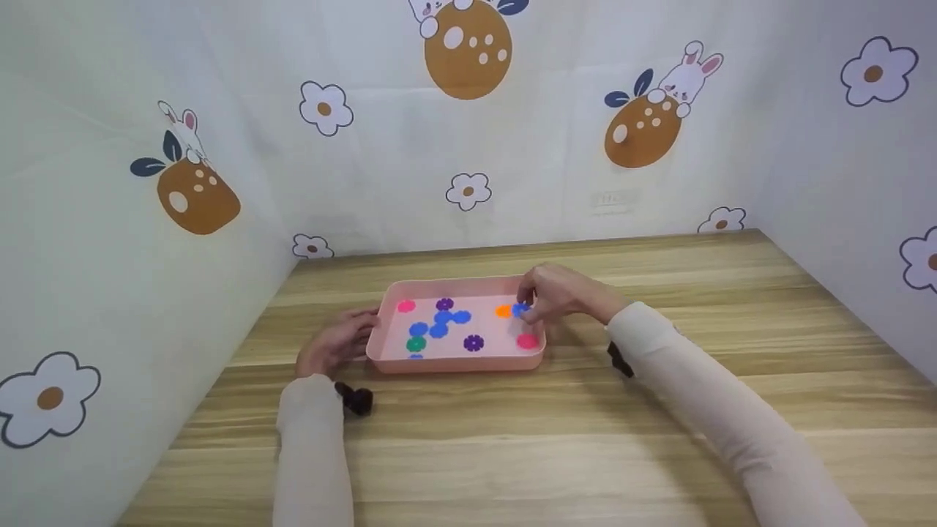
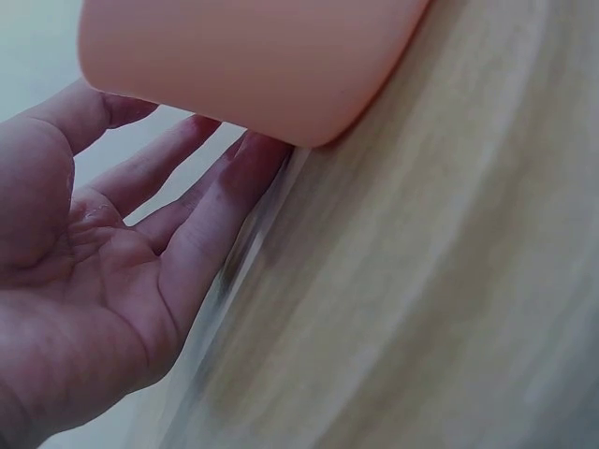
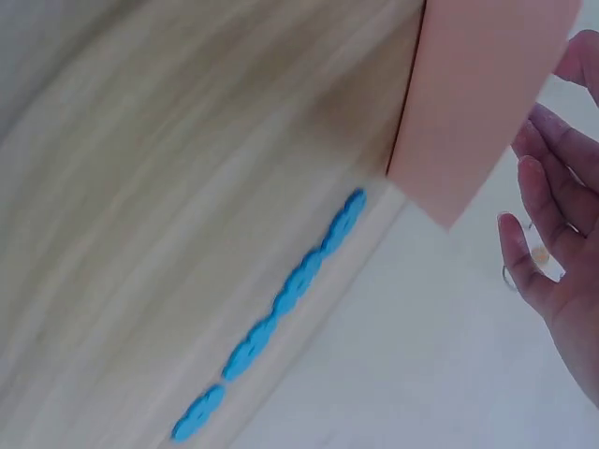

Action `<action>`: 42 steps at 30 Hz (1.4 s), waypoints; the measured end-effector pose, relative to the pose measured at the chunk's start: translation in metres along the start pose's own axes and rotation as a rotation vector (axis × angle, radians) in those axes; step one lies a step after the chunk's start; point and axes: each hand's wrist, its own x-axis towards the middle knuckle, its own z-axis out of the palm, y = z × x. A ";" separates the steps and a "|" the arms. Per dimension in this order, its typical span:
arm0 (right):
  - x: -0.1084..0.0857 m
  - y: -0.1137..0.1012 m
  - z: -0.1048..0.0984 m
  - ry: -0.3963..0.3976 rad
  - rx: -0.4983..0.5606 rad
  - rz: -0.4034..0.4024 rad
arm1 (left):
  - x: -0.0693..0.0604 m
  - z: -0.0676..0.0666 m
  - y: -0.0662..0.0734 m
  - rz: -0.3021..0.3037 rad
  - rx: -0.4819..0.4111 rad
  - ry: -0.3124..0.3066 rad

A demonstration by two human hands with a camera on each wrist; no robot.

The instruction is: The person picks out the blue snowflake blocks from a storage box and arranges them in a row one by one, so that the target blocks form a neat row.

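A pink tray (image 1: 454, 364) lies on the table with several plastic snowflake discs in it: blue (image 1: 438, 331), purple (image 1: 473, 342), green (image 1: 416, 343), pink (image 1: 526, 342) and orange (image 1: 504, 311). My left hand (image 1: 340, 340) touches the tray's left wall with extended fingers, their tips partly hidden behind the pink wall (image 2: 253, 65) in the left wrist view. Over the right rim reaches my right hand (image 1: 560, 291), thumb and index finger pinching a blue disc (image 1: 520, 310). In the right wrist view its lower fingers (image 3: 538, 206) hang outside the tray, while its pinch is out of frame.
A line of blue discs (image 3: 299, 281) lies on the table near its edge in the right wrist view. Patterned cloth (image 1: 395, 176) walls the wooden table (image 1: 512, 454) at the back and both sides. Dark wrist devices (image 1: 357, 400) sit at the sleeves.
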 end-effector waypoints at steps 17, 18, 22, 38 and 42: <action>-0.066 0.083 -0.030 -0.001 -0.130 0.178 | -0.001 -0.001 -0.003 0.009 -0.014 0.019; -0.070 0.089 -0.030 0.006 -0.121 0.185 | -0.001 -0.001 -0.003 0.002 -0.009 0.027; -0.088 0.109 -0.030 0.015 -0.090 0.233 | -0.001 -0.001 -0.002 -0.012 0.003 0.036; -0.108 0.130 -0.025 -0.050 -0.041 0.283 | -0.001 0.000 -0.001 -0.004 0.004 0.006; -0.108 0.127 -0.025 -0.063 -0.010 0.256 | 0.000 0.001 -0.001 0.002 0.007 0.018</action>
